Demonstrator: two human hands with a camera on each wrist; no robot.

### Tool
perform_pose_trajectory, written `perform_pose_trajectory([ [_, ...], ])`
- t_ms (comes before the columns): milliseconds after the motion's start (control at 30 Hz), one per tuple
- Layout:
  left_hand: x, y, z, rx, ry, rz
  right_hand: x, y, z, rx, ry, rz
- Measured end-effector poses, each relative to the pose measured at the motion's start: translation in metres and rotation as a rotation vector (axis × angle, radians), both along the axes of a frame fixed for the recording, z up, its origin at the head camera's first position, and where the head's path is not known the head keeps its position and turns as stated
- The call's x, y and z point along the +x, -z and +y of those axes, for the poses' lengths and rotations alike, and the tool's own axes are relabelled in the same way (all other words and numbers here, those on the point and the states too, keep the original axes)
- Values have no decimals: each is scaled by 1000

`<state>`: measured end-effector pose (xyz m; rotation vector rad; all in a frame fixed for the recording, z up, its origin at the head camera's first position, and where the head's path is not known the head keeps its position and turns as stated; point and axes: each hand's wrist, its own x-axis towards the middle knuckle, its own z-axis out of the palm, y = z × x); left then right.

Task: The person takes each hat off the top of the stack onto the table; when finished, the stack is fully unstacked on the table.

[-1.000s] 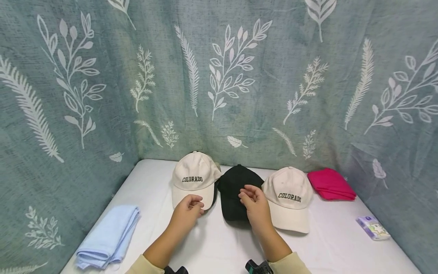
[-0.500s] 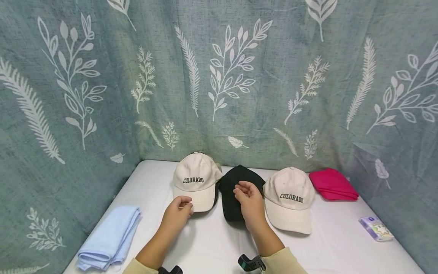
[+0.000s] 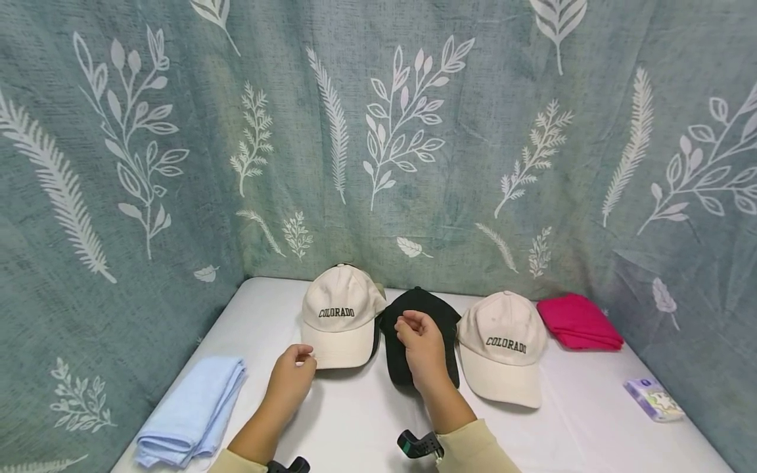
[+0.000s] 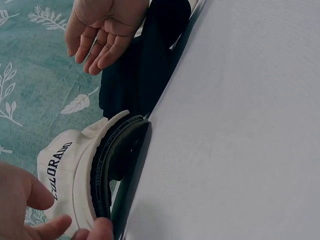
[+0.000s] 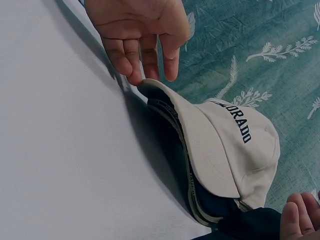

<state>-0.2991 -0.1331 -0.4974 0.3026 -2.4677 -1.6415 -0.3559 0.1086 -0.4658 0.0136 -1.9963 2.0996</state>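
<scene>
Cream, the lettered cap [image 3: 337, 328] nearest the left hand [image 3: 294, 371] sits on the surface [image 3: 361, 427], seemingly propped by dark brims [image 5: 210, 200] nested beneath, while the right hand [image 3: 422, 345] fronts the black cap [image 3: 397, 362], both grips loosely curved and empty.

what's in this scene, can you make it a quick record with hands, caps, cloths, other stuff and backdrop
left hand: holds nothing, at the brim of the left cream cap; contact unclear
right hand: holds nothing, in front of the black cap
caps: left cream cap over a dark-brimmed cap; black cap; right cream cap; both cream ones read COLORADO
cloths: folded blue cloth, left; folded red cloth, back right
other: small packet, right edge
backdrop: leaf-patterned curtain
</scene>
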Motion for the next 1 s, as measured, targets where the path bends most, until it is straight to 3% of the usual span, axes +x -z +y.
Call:
perform_pose_trajectory([
  [333, -6, 4, -8, 17, -35, -17, -6, 4, -19, 83, 16, -8],
  [733, -19, 11, -16, 66, -9, -92, -25, 10, -43, 208, 52, -57],
  [1000, -20, 13, -12, -28, 14, -126, -35, 13, -53, 270, 17, -105],
])
